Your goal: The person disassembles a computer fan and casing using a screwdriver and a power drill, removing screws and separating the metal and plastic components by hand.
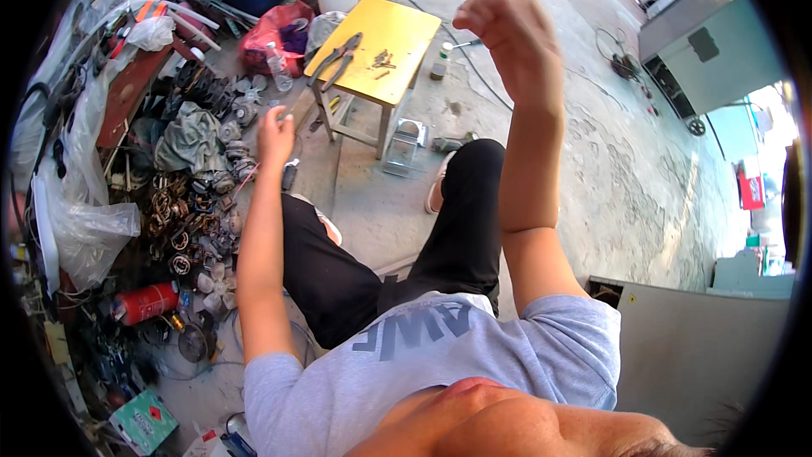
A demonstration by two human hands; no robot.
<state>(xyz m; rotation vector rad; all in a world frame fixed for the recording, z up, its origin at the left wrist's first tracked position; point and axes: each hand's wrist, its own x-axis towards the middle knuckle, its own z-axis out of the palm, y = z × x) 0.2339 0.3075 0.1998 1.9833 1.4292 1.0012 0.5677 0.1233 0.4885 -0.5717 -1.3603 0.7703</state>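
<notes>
My left hand (277, 137) is closed in a pinch at the near left of a small yellow-topped stool (382, 24). What its fingertips hold is too small to make out. To the stool's right, my right hand (518, 46) is raised high, bent at the wrist with its fingers curled. Motion blurs those fingers, so I cannot tell whether they hold anything. Dark-handled pliers (338, 59) lie across the left part of the stool top. Several small brownish pieces (383, 61) are scattered beside them.
Motor parts and scrap (182, 224) heap up on the left, with a red cylinder (145, 303) nearer me. A small jar (441, 61) stands right of the stool; a clear box-like piece (404, 152) sits before it. A grey cabinet (702, 355) is at right.
</notes>
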